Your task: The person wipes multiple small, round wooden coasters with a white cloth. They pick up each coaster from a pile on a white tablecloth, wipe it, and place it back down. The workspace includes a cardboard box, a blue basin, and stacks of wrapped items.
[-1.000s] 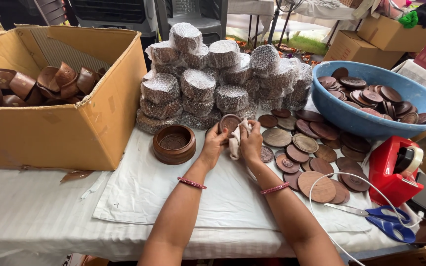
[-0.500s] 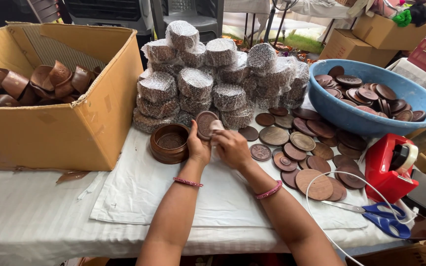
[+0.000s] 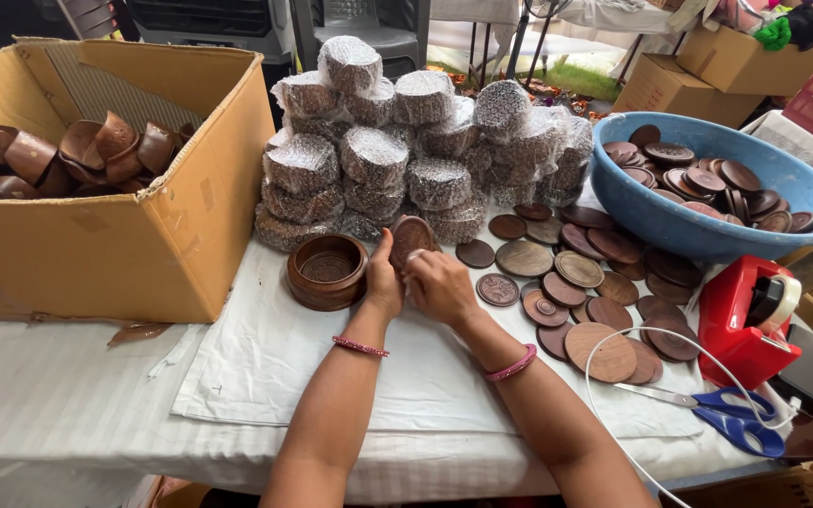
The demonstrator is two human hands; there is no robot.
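Far to the left sits a big cardboard box (image 3: 96,235) with brown wooden bowls (image 3: 58,155) piled inside it. Next to the box, on the white cloth (image 3: 265,376) that covers the tabletop, stands a round wooden bowl (image 3: 327,271), open side up. Behind it is a heap of wrapped bundles (image 3: 406,160), each one in bubbly plastic. The person's left hand (image 3: 384,280) is just beside the bowl, on its right, with a pink bracelet (image 3: 360,347) on the wrist. Its grip is closed on the lower edge of a round wooden lid (image 3: 412,237), which stands up on its edge, tilted, flat face toward us. The right hand (image 3: 439,282) touches the left one and is curled together just under the lid; I cannot tell if it pinches the lid too or something small beneath it. So the lid is above and a little beyond both hands, and the open bowl lies to the left of it, nearer the left hand. Farther right, many more flat wooden lids (image 3: 576,282) lie spread on the cloth. Then comes a blue tub (image 3: 708,230) full of lids, a red tape holder (image 3: 750,320), and blue scissors (image 3: 731,423) near the edge.
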